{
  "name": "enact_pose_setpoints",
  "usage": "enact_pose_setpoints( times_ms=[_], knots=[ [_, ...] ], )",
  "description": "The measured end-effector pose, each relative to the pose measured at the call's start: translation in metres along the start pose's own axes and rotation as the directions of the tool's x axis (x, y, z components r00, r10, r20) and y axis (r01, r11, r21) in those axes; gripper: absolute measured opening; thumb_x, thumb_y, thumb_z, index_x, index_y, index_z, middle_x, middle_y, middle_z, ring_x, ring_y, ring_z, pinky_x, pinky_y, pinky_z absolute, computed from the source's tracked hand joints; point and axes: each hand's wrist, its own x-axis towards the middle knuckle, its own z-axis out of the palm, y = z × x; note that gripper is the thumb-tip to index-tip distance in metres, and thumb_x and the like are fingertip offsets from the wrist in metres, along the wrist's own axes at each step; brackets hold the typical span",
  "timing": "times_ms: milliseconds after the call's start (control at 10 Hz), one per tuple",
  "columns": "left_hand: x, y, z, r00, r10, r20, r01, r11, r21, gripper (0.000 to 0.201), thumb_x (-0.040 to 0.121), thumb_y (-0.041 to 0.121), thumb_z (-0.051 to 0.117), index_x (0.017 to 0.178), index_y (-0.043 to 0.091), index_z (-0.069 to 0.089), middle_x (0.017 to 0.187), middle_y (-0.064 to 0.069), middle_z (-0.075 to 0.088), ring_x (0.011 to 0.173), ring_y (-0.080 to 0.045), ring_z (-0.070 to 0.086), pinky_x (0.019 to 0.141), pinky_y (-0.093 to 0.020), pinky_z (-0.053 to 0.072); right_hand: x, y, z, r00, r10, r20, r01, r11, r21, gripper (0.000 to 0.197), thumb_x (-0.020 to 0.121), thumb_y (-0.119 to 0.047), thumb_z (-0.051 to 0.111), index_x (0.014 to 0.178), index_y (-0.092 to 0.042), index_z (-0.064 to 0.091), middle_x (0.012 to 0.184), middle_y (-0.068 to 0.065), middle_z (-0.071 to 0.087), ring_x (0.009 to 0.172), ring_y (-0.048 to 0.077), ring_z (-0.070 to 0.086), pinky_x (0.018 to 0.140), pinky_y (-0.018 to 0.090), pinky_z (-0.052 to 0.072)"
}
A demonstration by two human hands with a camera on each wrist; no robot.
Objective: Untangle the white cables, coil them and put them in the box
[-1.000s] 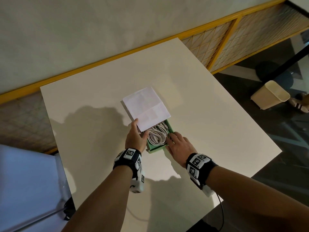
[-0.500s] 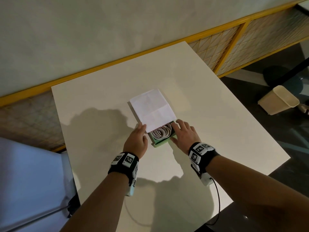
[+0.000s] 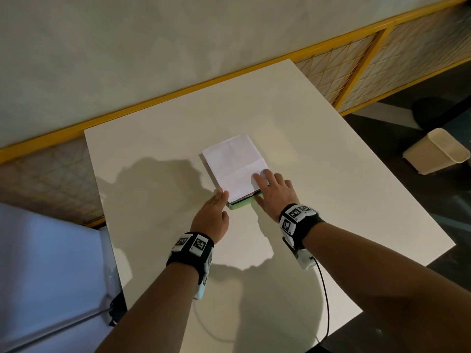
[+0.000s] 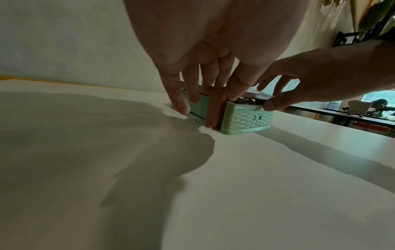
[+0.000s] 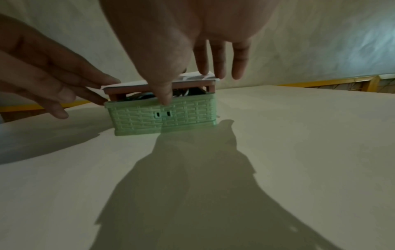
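While we have both hands at the green box [image 5: 164, 116], it sits mid-table [image 3: 331, 200] with its white-topped lid [image 3: 235, 165] covering nearly all of it; only the near end shows in the head view. Our left hand [image 3: 212, 220] is at the box's left side, fingers straight and spread loosely, tips against the lid's side wall; nothing pinched. Our right hand [image 3: 276, 191] lies flat over the lid's near right corner, fingers extended on top, thumb down on the box's front rim. Lid frame is brown, sitting slightly raised above the woven-pattern wall. White cables [image 5: 188, 92] are inside the box, just glimpsed through that gap in the right wrist view. Beige bin [image 3: 438, 151] on the floor, well apart.
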Motion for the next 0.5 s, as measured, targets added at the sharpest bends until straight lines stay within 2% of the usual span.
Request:
enact_pose_setpoints(
  times_ms=[300,400,500],
  knots=[
    [-0.003,0.003,-0.004,0.999,-0.029,0.034,0.029,1.000,-0.012,0.058,0.095,0.010,0.044,0.150,0.015,0.026,0.159,-0.001,0.021,0.142,-0.016,0.031,0.110,-0.023,0.028,0.004,-0.010,0.002,0.999,0.045,-0.029,-0.046,0.998,-0.033,0.049,0.091,-0.034,0.047,0.134,-0.019,0.029,0.139,0.009,0.035,0.114,0.032,0.043,0.091,0.046,0.039],
    [-0.003,0.004,-0.005,1.000,-0.017,0.023,0.017,1.000,-0.014,0.058,0.095,0.009,0.043,0.150,0.017,0.026,0.159,-0.001,0.022,0.140,-0.018,0.035,0.108,-0.025,0.031,0.004,-0.007,0.001,0.999,0.027,-0.038,-0.027,1.000,-0.004,0.052,0.090,-0.036,0.048,0.135,-0.020,0.029,0.141,0.010,0.034,0.116,0.033,0.043,0.094,0.047,0.039],
    [-0.011,0.000,-0.014,0.994,-0.112,0.009,0.112,0.981,-0.159,0.055,0.093,0.010,0.046,0.146,0.017,0.034,0.154,-0.004,0.036,0.135,-0.021,0.043,0.107,-0.029,0.035,-0.006,-0.001,0.001,0.997,0.033,-0.066,-0.032,0.999,0.026,0.056,0.085,-0.037,0.053,0.134,-0.020,0.032,0.140,0.010,0.036,0.114,0.033,0.046,0.093,0.047,0.039]
  ],
)
